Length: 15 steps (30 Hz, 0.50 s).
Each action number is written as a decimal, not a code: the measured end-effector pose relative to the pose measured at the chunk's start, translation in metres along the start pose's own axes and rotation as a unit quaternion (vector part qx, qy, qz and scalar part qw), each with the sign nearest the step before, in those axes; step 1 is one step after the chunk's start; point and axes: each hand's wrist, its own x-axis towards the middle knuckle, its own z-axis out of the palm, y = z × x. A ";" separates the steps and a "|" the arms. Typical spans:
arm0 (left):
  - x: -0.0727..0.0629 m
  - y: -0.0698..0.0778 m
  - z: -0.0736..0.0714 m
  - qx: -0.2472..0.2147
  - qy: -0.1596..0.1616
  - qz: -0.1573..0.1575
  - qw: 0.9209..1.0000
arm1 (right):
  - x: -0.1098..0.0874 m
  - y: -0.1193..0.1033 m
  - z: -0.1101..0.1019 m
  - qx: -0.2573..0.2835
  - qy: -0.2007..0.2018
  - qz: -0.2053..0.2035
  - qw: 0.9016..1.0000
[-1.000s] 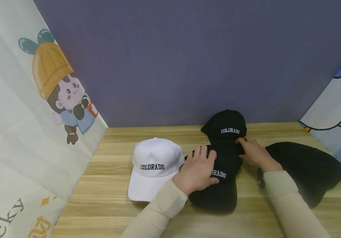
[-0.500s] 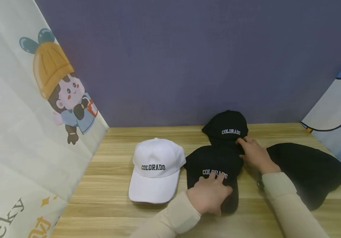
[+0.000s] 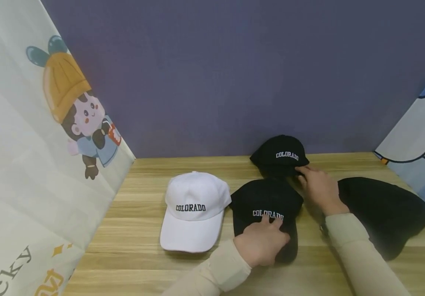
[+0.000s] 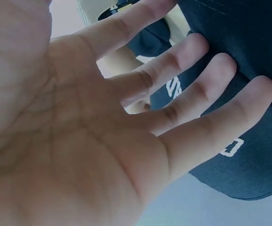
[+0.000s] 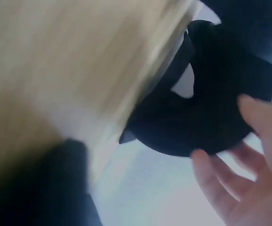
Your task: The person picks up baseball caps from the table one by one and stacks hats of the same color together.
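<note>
A black baseball cap (image 3: 282, 144) with white COLORADO lettering is at the back, and my right hand (image 3: 320, 188) pinches the right side of its brim. In the right wrist view, thumb and fingers stand on either side of the dark cap's (image 5: 211, 113) edge. In front of it lies a second black COLORADO cap (image 3: 264, 193), brim toward me. My left hand (image 3: 262, 242) rests over its brim, fingertips just below the lettering. The left wrist view shows these fingers (image 4: 211, 127) spread and nearly straight against the dark cloth. Part of that brim is hidden under the hand.
Left of the black caps a white COLORADO cap (image 3: 193, 189) sits on the wooden table (image 3: 131, 230). Another black cap (image 3: 386, 209) lies at the right, beside my right forearm. A dark blue panel (image 3: 212, 82) closes off the back, with printed sheets at both sides.
My left hand slid from the front black cap's crown down to its brim. The back cap's front tilted up slightly as my right hand lifted its brim.
</note>
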 end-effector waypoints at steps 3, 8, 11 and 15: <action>0.002 0.000 0.002 -0.001 -0.007 0.002 1.000 | 0.001 -0.001 -0.001 0.012 0.099 -0.003 0.995; 0.005 -0.001 0.005 0.003 0.000 0.002 1.000 | 0.005 -0.002 -0.004 0.021 0.193 0.007 0.981; 0.006 -0.003 0.007 0.013 0.010 0.003 1.000 | 0.006 -0.002 -0.006 0.021 0.215 0.021 0.976; 0.009 -0.006 0.009 0.015 0.014 0.007 1.000 | 0.009 -0.002 -0.010 0.026 0.238 0.035 0.970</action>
